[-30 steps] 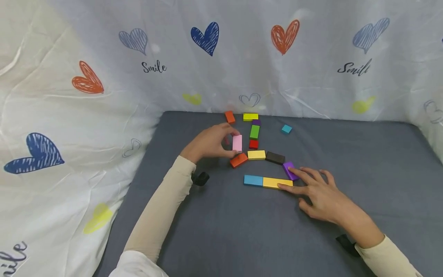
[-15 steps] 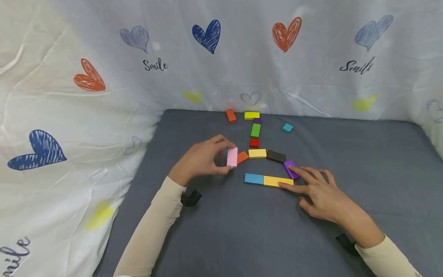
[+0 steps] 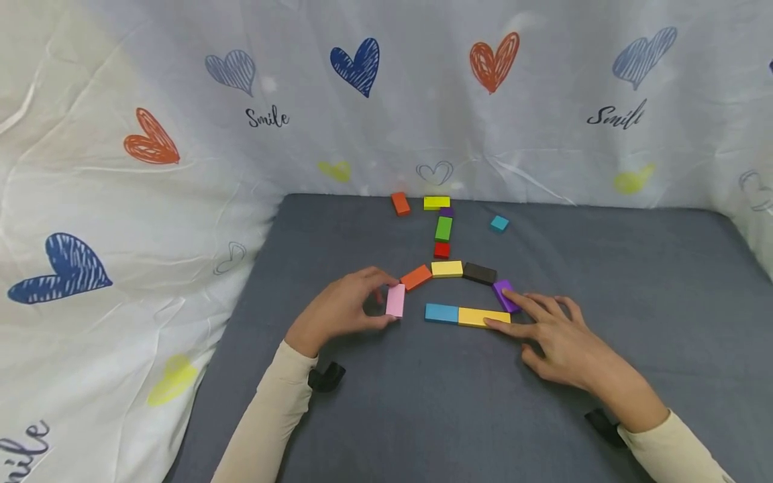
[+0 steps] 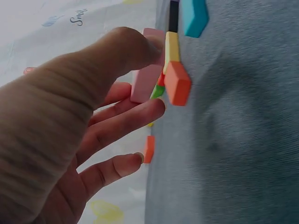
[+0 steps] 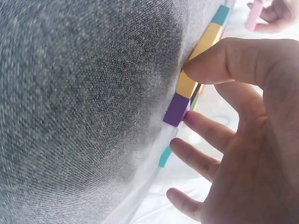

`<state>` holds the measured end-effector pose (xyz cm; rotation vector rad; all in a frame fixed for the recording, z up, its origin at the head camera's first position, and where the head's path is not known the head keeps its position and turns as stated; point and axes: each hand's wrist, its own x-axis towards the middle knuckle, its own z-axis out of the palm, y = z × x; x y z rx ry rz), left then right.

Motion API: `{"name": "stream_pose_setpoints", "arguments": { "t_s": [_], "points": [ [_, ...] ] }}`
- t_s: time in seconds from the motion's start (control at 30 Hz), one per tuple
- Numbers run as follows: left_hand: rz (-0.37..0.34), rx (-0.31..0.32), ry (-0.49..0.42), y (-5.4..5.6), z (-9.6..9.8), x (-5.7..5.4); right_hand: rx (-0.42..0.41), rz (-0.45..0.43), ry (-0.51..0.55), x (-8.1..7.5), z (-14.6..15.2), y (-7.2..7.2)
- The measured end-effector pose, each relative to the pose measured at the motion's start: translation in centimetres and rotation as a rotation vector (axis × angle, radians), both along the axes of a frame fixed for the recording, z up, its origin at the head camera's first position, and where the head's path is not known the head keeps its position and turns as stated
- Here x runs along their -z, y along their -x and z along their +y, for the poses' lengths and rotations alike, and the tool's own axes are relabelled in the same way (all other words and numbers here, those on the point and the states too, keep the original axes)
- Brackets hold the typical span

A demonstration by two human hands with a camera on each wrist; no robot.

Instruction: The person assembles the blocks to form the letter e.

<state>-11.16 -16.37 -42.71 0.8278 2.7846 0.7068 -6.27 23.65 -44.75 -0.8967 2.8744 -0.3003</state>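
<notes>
Pinching the pink block [image 3: 395, 301] by its two ends, the left hand [image 3: 341, 307] has thumb and fingertip parted by just its length, with the orange block [image 3: 417, 278] right beside that upper fingertip and the blue block [image 3: 441, 313] off to the thumb's right! Across from it, the right hand [image 3: 558, 342] spreads its fingers, gripping nothing, one fingertip on the purple block [image 3: 502, 299], another on the long yellow block [image 3: 473, 316].
</notes>
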Motion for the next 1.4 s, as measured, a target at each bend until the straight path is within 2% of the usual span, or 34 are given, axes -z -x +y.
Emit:
{"name": "stream_pose_setpoints", "arguments": {
  "t_s": [0.3, 0.53, 0.97, 1.4],
  "points": [
    [-0.05, -0.02, -0.025, -0.3, 0.4, 1.8, 0.008, -0.019, -0.006, -0.2, 0.1, -0.1],
    [-0.037, -0.017, 0.016, -0.1, 0.6, 2.6, 0.003, -0.017, -0.001, -0.1, 0.0, -0.2],
    [-0.021, -0.037, 0.073, 0.2, 1.0, 3.0, 0.001, -0.021, 0.01, 0.0, 0.0, -0.1],
    [-0.019, -0.05, 0.083, 0.3, 1.2, 3.1, 0.007, -0.023, 0.001, 0.1, 0.0, -0.1]
  ]
}}
